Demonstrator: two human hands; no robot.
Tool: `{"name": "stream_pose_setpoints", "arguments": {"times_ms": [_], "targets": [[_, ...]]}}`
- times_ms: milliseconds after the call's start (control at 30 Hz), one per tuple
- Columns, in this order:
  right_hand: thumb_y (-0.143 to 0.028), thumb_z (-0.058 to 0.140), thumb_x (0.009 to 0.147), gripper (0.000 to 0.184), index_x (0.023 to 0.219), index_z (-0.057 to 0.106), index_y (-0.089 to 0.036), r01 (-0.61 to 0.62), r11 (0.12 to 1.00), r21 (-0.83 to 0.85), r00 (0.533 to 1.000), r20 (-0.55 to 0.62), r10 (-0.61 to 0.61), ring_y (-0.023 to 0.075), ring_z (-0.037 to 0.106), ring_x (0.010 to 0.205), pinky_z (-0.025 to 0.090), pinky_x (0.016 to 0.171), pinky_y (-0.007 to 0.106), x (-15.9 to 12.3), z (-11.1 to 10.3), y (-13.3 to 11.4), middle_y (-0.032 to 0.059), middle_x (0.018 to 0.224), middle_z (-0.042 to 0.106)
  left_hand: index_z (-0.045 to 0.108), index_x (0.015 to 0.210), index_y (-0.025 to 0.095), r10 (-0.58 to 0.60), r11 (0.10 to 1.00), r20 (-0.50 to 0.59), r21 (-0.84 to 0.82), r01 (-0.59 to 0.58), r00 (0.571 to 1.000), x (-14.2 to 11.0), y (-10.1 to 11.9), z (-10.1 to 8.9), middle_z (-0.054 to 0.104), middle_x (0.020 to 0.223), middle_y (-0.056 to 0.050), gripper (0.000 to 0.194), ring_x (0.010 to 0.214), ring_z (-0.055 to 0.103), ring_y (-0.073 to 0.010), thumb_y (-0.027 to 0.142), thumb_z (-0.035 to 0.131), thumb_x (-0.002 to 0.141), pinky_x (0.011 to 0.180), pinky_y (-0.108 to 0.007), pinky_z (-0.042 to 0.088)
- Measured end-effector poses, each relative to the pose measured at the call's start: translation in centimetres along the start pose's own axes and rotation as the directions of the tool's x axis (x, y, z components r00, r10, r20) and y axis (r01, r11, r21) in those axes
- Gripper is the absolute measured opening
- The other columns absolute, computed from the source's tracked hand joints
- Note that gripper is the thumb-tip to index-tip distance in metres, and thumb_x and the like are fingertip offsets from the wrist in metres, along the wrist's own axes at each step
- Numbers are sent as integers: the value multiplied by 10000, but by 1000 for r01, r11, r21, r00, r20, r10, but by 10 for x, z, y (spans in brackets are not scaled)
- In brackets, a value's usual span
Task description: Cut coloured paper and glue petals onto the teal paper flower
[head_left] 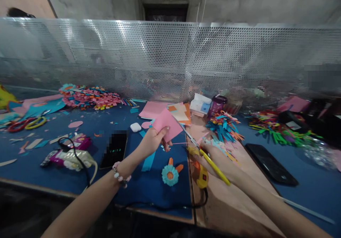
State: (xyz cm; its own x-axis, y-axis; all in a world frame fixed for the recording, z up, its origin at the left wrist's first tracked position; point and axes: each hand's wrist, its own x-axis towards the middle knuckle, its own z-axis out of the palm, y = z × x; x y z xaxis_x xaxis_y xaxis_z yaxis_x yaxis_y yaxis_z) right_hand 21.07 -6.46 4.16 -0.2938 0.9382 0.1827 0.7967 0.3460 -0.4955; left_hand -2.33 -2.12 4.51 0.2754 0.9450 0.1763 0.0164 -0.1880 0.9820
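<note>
My left hand (153,140) pinches a square of pink paper (167,122) above the table, thumb on its face. In my right hand (213,152) are scissors with yellow handles (214,167); their blades (183,126) lie along the right edge of the pink sheet. A thin pink strip (179,144) hangs just below the paper. Under my hands sits a light blue paper flower (170,175) with an orange centre and two orange tabs. Beside it on the right rests a yellow glue gun (201,177), partly hidden by my right hand.
A phone (115,149) lies left, near a purple-and-cream glue gun (71,156). Red and yellow scissors (36,123) are farther left. Paper pieces are heaped (90,96) at the back, before a perforated metal screen (160,60). Another dark phone (270,163) is on the right.
</note>
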Motion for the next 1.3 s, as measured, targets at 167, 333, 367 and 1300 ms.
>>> {"name": "stream_pose_setpoints", "arguments": {"times_ms": [167,333,367,1300], "targets": [[-409,481,756,221,674,447,-206,25,997,71,998,-53,-21,126,450,489,292,470,240,1,3,4,-19,550,502,590,580,83,-5,1000,5,1,5,1000,0,1,0,626,513,-81,474,388,575,-152,456,471,846,473,-275,496],[-368,477,761,191,670,442,-205,28,999,33,999,-19,-27,121,443,483,292,460,237,1,0,-1,-19,550,504,593,583,79,6,1000,17,-2,-6,1000,0,0,0,606,485,-75,488,380,563,-148,459,451,855,470,-275,489],[-358,483,758,186,664,438,-205,24,999,23,1000,-12,-23,121,446,488,296,463,236,1,-1,-3,-16,554,510,591,582,80,9,1000,15,-6,-9,1000,0,0,1,609,492,-75,486,378,561,-146,457,450,855,471,-275,489],[-401,438,792,208,717,416,-208,17,996,-88,1000,2,-17,123,447,512,289,483,241,0,-8,-7,-4,615,536,569,588,91,-10,1000,158,-20,13,987,-3,1,3,621,528,-82,495,364,557,-143,487,437,855,420,-265,479]]}}
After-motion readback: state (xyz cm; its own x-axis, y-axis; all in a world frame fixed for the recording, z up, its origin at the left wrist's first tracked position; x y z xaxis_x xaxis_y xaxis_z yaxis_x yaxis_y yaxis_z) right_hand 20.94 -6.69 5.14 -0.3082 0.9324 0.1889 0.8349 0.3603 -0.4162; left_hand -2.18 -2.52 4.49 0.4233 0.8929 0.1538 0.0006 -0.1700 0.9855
